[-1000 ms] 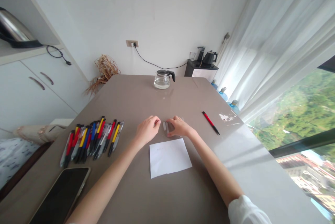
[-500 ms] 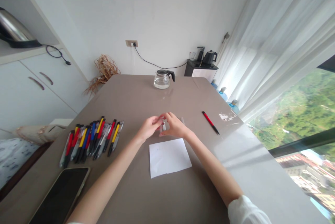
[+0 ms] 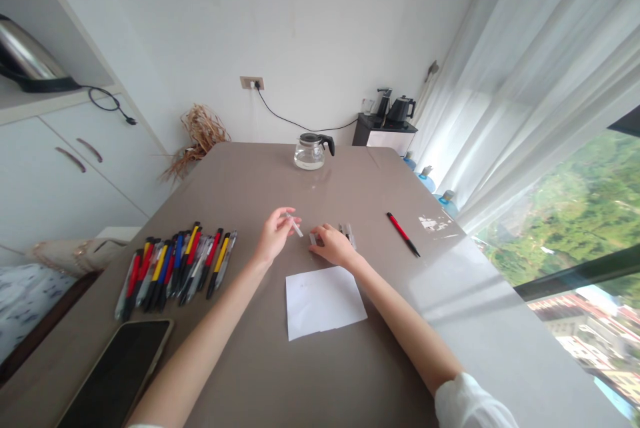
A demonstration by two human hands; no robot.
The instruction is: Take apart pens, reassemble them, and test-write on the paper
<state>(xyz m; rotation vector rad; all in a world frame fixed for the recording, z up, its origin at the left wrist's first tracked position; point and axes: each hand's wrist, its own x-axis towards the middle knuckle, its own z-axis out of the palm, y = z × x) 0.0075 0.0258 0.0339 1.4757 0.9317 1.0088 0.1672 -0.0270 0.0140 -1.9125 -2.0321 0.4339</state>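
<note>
My left hand (image 3: 274, 236), raised a little above the table, pinches a slim clear tube-like piece (image 3: 296, 227), perhaps a pen part. To its right, my right hand (image 3: 331, 246) is low at the tabletop, its thumb and fingers around another clear plastic piece (image 3: 313, 239). Just beyond that hand lie several small clear and dark parts (image 3: 349, 233), partly hidden by it. A white sheet of paper (image 3: 325, 301) lies flat in front of both hands. Off to the right rests a red and black pen (image 3: 403, 233).
Several pens (image 3: 175, 268) in mixed colours lie in a group on the left, with a phone (image 3: 117, 375) nearer me. A glass pot (image 3: 309, 153) with a black handle stands at the table's (image 3: 240, 181) far side. A curtained window is on the right.
My hands have moved apart. The left has drawn back to the left with a slim clear piece, while the right has lowered toward the tabletop around another clear piece.
</note>
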